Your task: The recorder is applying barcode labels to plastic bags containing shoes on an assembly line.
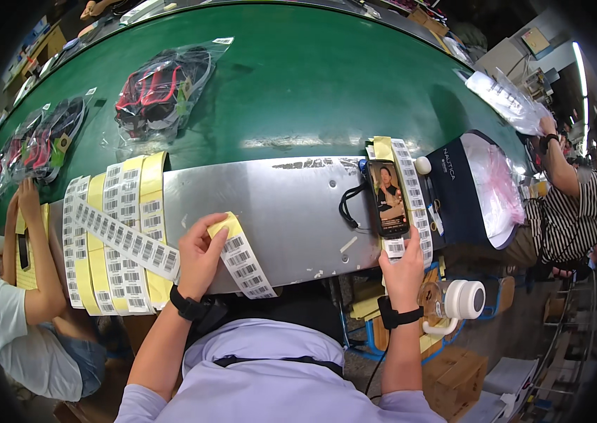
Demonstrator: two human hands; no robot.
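Note:
My left hand (pixel 200 255) pinches a strip of barcode labels (pixel 243 262) on yellow backing. The strip curls downward over the front edge of the metal ledge. My right hand (pixel 402 273) holds a small white barcode label (pixel 394 247) between thumb and fingers, just below a smartphone (pixel 388 197) that shows a person on its screen. The phone lies over more label strips (pixel 412 190) at the right of the ledge. Left of my left hand, several label strips (pixel 123 225) drape side by side over the ledge, with one loose strip (pixel 128 241) lying slantwise across them.
Bagged black-and-red goods (pixel 161 92) lie on the green work surface (pixel 298 77) beyond the metal ledge (pixel 270 204). A dark bag with clear plastic (pixel 485 183) and a white-lidded bottle (pixel 464 299) are to the right. Co-workers stand at both sides (pixel 30 338), (pixel 580 204).

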